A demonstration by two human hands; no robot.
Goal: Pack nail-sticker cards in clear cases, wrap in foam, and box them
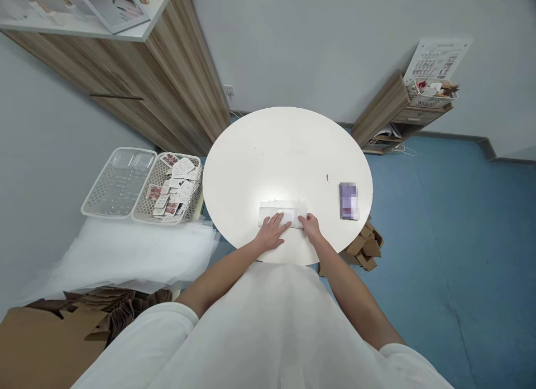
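Observation:
A flat, folded white sheet or packet (pixel 268 210) lies on the round white table (pixel 285 149), near the edge closest to my body. My left hand (pixel 272 233) rests on its left and middle part with the fingers spread. At its right end is my right hand (pixel 310 227), thumb and fingers closed on the edge of the white packet. A smaller, brighter white patch shows between the two hands; what it is cannot be made out.
Right on the table lies a purple, blurred item (pixel 348 201). Left of the table are a basket of printed cards (pixel 171 191), a basket of clear packs (pixel 121 182), translucent sheets (pixel 138 252) and flat cardboard (pixel 50 339). Cardboard boxes (pixel 366 246) stand lower right.

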